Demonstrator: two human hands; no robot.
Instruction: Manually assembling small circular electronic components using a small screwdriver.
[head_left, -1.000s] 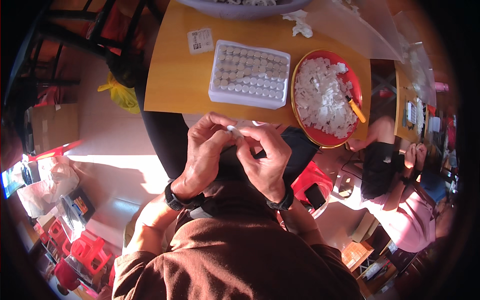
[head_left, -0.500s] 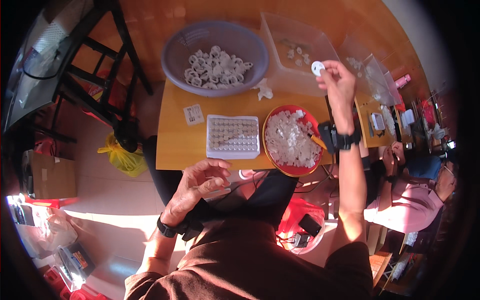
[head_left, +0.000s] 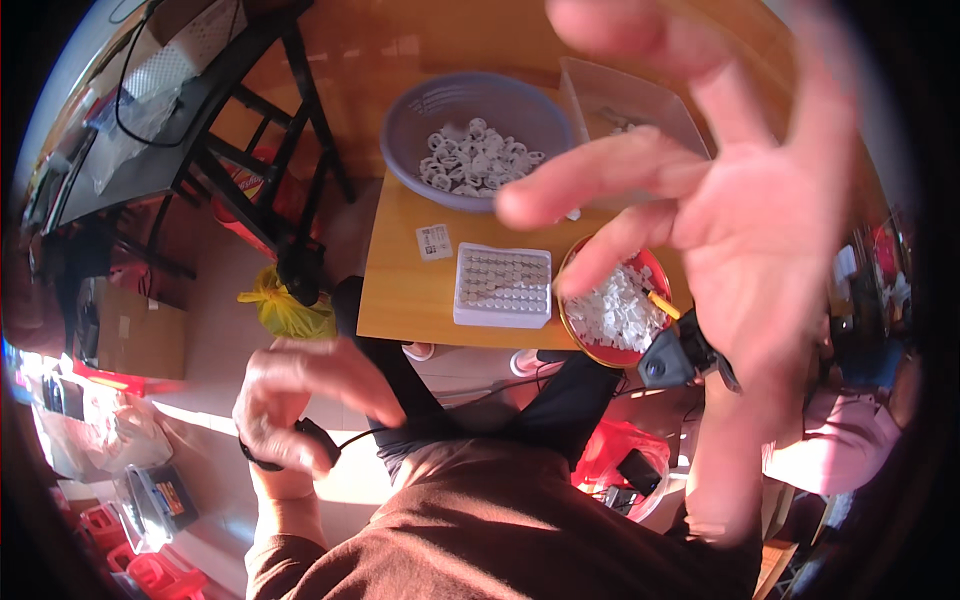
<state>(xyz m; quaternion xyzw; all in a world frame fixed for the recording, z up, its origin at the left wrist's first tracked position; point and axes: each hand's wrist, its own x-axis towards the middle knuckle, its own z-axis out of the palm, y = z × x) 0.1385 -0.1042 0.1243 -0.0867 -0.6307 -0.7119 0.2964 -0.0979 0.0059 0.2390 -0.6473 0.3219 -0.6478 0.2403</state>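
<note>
My right hand [head_left: 755, 215] is raised close to the camera, fingers spread, with nothing visible in it. It covers part of the clear plastic box [head_left: 625, 85] and of the red bowl [head_left: 598, 356] heaped with small white plastic pieces [head_left: 612, 318]. Low on the left, in front of the table, my left hand [head_left: 295, 395] is blurred, its fingers stretched loosely to the right and no object showing. Nearest to it on the table is a white tray [head_left: 500, 319] with rows of small round silvery pieces [head_left: 505, 275]. Each wrist wears a black strapped device.
A grey-blue basin [head_left: 400, 145] of white rings [head_left: 480, 160] stands at the table's back. A printed label [head_left: 434, 242] lies beside the tray. A yellow-handled tool [head_left: 662, 304] rests on the bowl. Left are a black stool [head_left: 250, 150] and yellow bag [head_left: 295, 312]; a co-worker's pink sleeve [head_left: 840, 440] shows right.
My right hand, which held a white disc over the clear box, has come up toward the camera and spread; the disc is no longer visible. My left hand has moved left. The whole view has shifted.
</note>
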